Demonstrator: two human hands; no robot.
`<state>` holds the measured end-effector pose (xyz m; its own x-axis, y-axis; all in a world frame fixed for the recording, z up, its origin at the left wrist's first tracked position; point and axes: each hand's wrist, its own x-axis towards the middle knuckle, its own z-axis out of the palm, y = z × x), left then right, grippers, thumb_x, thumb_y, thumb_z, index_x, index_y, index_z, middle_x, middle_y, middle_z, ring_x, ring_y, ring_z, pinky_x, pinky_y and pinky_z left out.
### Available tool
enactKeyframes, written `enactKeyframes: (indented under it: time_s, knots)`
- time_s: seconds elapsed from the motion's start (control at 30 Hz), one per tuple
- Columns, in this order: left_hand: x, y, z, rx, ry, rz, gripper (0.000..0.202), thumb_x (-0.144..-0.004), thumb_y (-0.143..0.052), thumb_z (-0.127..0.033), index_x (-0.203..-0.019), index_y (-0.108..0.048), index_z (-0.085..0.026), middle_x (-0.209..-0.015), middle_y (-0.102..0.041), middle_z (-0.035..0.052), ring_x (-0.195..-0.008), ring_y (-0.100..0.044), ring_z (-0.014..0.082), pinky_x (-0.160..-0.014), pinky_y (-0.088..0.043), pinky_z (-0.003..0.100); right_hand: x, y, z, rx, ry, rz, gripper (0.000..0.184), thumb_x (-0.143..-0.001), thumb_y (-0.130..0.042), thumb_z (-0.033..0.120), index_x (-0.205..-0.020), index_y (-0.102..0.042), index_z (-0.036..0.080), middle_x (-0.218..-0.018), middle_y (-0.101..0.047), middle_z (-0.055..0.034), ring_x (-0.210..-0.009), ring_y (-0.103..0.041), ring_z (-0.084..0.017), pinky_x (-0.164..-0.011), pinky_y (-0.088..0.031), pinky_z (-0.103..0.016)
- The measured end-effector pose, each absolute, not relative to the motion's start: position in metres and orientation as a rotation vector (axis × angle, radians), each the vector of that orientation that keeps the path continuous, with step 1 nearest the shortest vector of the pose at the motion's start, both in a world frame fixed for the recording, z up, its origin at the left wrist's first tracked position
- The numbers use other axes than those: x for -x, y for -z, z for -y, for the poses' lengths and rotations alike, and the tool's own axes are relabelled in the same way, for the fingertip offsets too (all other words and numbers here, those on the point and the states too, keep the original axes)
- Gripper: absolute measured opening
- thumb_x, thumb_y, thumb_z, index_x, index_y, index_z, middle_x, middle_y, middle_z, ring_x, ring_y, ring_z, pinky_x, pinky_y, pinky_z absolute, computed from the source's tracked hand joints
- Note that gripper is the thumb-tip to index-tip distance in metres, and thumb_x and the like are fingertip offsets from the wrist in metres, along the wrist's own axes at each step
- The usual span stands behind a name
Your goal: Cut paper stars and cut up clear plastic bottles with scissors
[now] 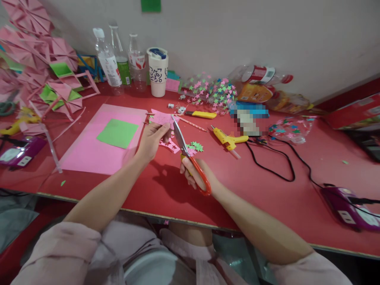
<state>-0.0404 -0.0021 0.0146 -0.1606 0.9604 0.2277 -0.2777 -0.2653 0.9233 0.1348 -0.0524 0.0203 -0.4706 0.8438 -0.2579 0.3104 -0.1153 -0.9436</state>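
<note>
My left hand (152, 139) pinches a small pink paper piece (162, 118) and holds it up above the red table (267, 186). My right hand (194, 174) grips red-handled scissors (190, 158), whose blades point up and left and touch the paper's right edge. Below the paper lie pink offcuts (172, 145) and a few green and pink paper stars (196, 147).
A pink sheet (89, 154) with a green square (118, 133) lies at left. Bottles (108, 59), a cup (157, 73), a yellow utility knife (202, 114), a glue gun (228, 138) with black cable (276, 166), bags of stars (210, 91), power strips (348, 206) and pink folded paper shapes (35, 51) surround.
</note>
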Motion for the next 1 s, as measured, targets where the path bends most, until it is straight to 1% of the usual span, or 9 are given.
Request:
enactKeyframes:
  time_s: [0.2, 0.5, 0.77, 0.9, 1.0]
  knots:
    - [0.040, -0.016, 0.002, -1.072, -1.613, -0.916, 0.025, -0.076, -0.064, -0.034, -0.058, -0.059, -0.017, -0.048, -0.054, -0.0043, -0.042, -0.045, 0.0031, -0.042, -0.036, 0.017, -0.134, -0.021, 0.054, 1.308, -1.585, 1.733, 0.056, -0.078, -0.043, 0.075, -0.063, -0.045, 0.021, -0.033, -0.037, 0.0092, -0.027, -0.037, -0.007, -0.035, -0.035, -0.021]
    - [0.041, -0.016, 0.002, -1.063, -1.625, -0.901, 0.025, -0.077, -0.064, -0.031, -0.057, -0.058, -0.017, -0.048, -0.054, -0.0040, -0.042, -0.045, 0.0029, -0.042, -0.034, 0.017, -0.134, -0.026, 0.053, 1.357, -1.594, 1.705, 0.054, -0.076, -0.046, 0.074, -0.063, -0.043, 0.022, -0.033, -0.035, 0.0102, -0.026, -0.035, -0.007, -0.033, -0.032, -0.021]
    - [0.046, -0.019, 0.002, -1.064, -1.627, -0.953, 0.021, -0.077, -0.060, -0.026, -0.059, -0.054, -0.018, -0.049, -0.055, -0.0045, -0.041, -0.045, 0.0028, -0.042, -0.033, 0.017, -0.136, -0.026, 0.051, 1.354, -1.533, 1.745, 0.051, -0.078, -0.049, 0.070, -0.063, -0.043, 0.021, -0.035, -0.035, 0.0096, -0.027, -0.035, -0.006, -0.034, -0.033, -0.021]
    - [0.050, -0.023, 0.003, -1.036, -1.649, -0.962, 0.017, -0.075, -0.058, -0.024, -0.061, -0.053, -0.018, -0.049, -0.052, -0.0054, -0.041, -0.044, 0.0029, -0.040, -0.032, 0.017, -0.136, -0.026, 0.050, 1.361, -1.524, 1.753, 0.049, -0.078, -0.051, 0.067, -0.061, -0.042, 0.022, -0.034, -0.036, 0.0094, -0.026, -0.035, -0.007, -0.033, -0.032, -0.020]
    - [0.052, -0.026, 0.003, -1.028, -1.664, -0.938, 0.017, -0.076, -0.057, -0.022, -0.060, -0.051, -0.018, -0.049, -0.051, -0.0051, -0.042, -0.043, 0.0027, -0.040, -0.031, 0.016, -0.136, -0.026, 0.049, 1.365, -1.527, 1.750, 0.049, -0.078, -0.052, 0.066, -0.060, -0.042, 0.022, -0.034, -0.035, 0.0093, -0.026, -0.035, -0.007, -0.032, -0.031, -0.021]
